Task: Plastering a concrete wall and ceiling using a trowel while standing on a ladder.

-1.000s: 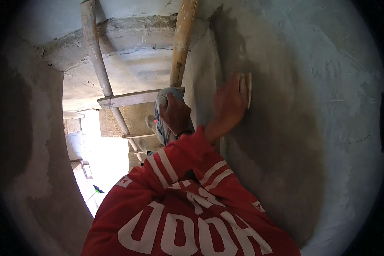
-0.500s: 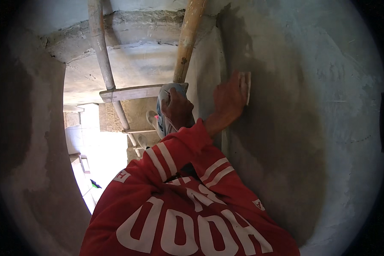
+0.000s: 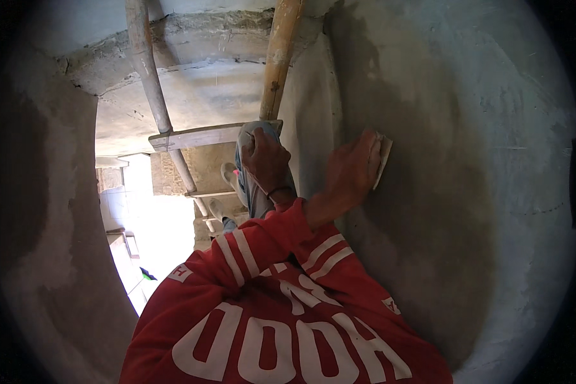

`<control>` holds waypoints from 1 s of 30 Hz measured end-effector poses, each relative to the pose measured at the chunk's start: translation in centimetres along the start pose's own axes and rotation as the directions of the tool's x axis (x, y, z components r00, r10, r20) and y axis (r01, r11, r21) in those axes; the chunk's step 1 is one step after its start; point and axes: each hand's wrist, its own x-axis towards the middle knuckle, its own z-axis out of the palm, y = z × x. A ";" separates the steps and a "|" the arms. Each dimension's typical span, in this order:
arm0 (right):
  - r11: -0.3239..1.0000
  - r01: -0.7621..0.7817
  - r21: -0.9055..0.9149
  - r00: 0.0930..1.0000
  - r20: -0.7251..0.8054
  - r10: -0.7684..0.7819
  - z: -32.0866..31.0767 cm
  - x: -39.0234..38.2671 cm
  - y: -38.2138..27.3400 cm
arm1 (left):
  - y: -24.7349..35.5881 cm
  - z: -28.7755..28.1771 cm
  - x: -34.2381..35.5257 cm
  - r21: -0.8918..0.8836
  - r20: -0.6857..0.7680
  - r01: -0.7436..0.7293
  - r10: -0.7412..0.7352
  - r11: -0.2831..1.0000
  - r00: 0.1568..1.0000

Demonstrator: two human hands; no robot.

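Note:
My forearms cross. My left hand (image 3: 352, 166) reaches to the right and is closed round a thin, flat, pale plate (image 3: 384, 158), whose exact kind I cannot make out. The plate's edge is at the damp grey plastered wall (image 3: 422, 166). My right hand (image 3: 265, 160), a dark band at its wrist, rests closed on my knee (image 3: 272, 130) in grey-blue trousers. Its palm is hidden, so what it holds, if anything, does not show. Red sleeves with white stripes cover both arms.
Ahead stands a wooden ladder with two round poles (image 3: 148, 70) and a flat rung (image 3: 201, 136); my leg is against it. Below are lower rungs (image 3: 211, 194) and shoes (image 3: 230, 176). A curved wall edge (image 3: 77, 192) bounds the left, beside a brightly lit floor (image 3: 163, 230).
My left hand has moved down and slightly right along the wall, and the plate now tilts. The right hand stays on the knee, with more of its wrist showing.

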 end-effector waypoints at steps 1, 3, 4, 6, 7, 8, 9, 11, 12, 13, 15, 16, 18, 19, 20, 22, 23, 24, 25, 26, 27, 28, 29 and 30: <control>1.000 0.003 0.006 1.000 -0.004 -0.003 -0.1 -0.2 0.0 | 0.0 0.2 -1.1 -0.022 0.019 -0.015 0.016 1.000 1.000; 1.000 0.006 0.008 1.000 -0.021 -0.006 -0.2 0.4 0.3 | -0.2 0.4 -1.1 -0.048 0.043 -0.043 0.045 0.998 0.998; 1.000 0.011 0.024 1.000 -0.023 -0.011 -0.2 0.2 0.4 | -0.3 0.3 -1.2 -0.035 0.037 -0.047 0.049 0.998 0.998; 0.999 0.013 0.039 1.000 -0.023 -0.012 -0.3 0.2 0.4 | -0.3 0.4 -0.2 -0.023 0.034 -0.048 0.049 0.999 0.998; 0.999 0.007 0.034 1.000 -0.004 -0.007 -0.3 0.2 0.1 | -0.6 0.4 1.6 0.017 -0.014 -0.015 0.015 1.000 1.000; 1.000 0.003 0.029 1.000 0.016 -0.003 -0.3 0.0 -0.3 | -0.8 0.3 2.4 0.056 -0.064 0.020 -0.017 0.998 0.998; 1.000 -0.003 0.026 1.000 0.014 0.003 -0.3 -0.1 0.0 | -0.9 0.5 1.9 0.053 -0.057 0.019 -0.016 0.998 0.998; 1.000 -0.014 0.025 1.000 0.008 0.014 -0.1 0.1 0.7 | -1.3 0.7 0.7 0.023 -0.011 -0.142 0.142 0.990 0.990; 1.000 -0.015 0.026 1.000 0.006 0.015 -0.1 0.0 0.6 | -1.8 0.2 0.7 0.024 -0.010 -0.144 0.144 0.989 0.990; 1.000 0.010 0.022 1.000 -0.022 -0.009 -0.2 0.0 0.7 | -2.3 -0.4 0.6 0.025 0.065 -0.200 0.198 0.979 0.978; 0.999 0.033 0.016 0.998 -0.051 -0.032 -0.1 0.2 0.6 | -2.4 -0.4 1.3 0.021 0.141 -0.256 0.251 0.966 0.958; 1.000 0.026 0.008 0.999 -0.032 -0.025 0.1 0.1 0.5 | -2.2 0.1 2.3 0.053 0.040 -0.127 0.125 0.991 0.991; 1.000 0.015 -0.003 1.000 -0.014 -0.015 0.2 -0.2 0.6 | -1.9 0.8 1.9 0.069 -0.061 0.006 -0.002 0.998 0.998; 0.999 0.023 0.027 1.000 -0.016 -0.023 0.1 -0.1 0.6 | -1.6 1.0 0.4 0.018 -0.066 -0.044 0.045 0.999 0.997; 0.998 0.031 0.058 0.999 -0.017 -0.031 0.0 0.0 0.7 | -1.6 1.2 -0.5 -0.033 -0.073 -0.094 0.091 0.995 0.993; 0.998 0.017 0.062 0.999 -0.032 -0.015 -0.1 0.0 0.8 | -0.9 0.4 -0.6 0.039 0.033 -0.038 0.036 0.999 0.999; 0.998 0.006 0.065 0.999 -0.045 -0.003 -0.1 0.0 0.8 | -0.6 0.0 -0.6 0.116 0.129 0.011 -0.026 0.993 0.991; 0.998 0.006 0.066 0.999 -0.043 -0.004 0.0 0.0 0.6 | -0.5 0.0 0.1 0.117 0.128 0.013 -0.028 0.993 0.991; 0.998 0.001 0.059 1.000 -0.017 0.000 0.0 0.1 0.4 | -0.6 0.4 1.4 0.073 0.005 0.007 -0.007 0.997 1.000; 0.999 -0.003 0.052 1.000 0.008 0.003 0.0 0.0 0.3 | -0.7 0.6 2.1 0.031 -0.119 -0.005 0.009 1.000 0.993; 0.999 -0.005 0.051 1.000 0.007 0.005 0.1 0.0 0.5 | -0.9 0.9 1.5 0.030 -0.117 -0.006 0.009 1.000 0.993; 0.999 -0.004 0.043 1.000 -0.010 0.004 0.1 0.1 0.5 | -0.9 1.0 0.5 -0.007 -0.072 -0.087 0.086 0.996 0.994; 0.999 -0.003 0.036 1.000 -0.027 0.004 0.1 0.1 0.5 | -1.0 1.1 -0.3 -0.046 -0.031 -0.167 0.165 0.985 0.986; 0.999 -0.002 0.036 1.000 -0.030 0.003 0.1 0.1 0.6 | -0.9 0.8 -0.7 -0.046 -0.030 -0.169 0.168 0.985 0.985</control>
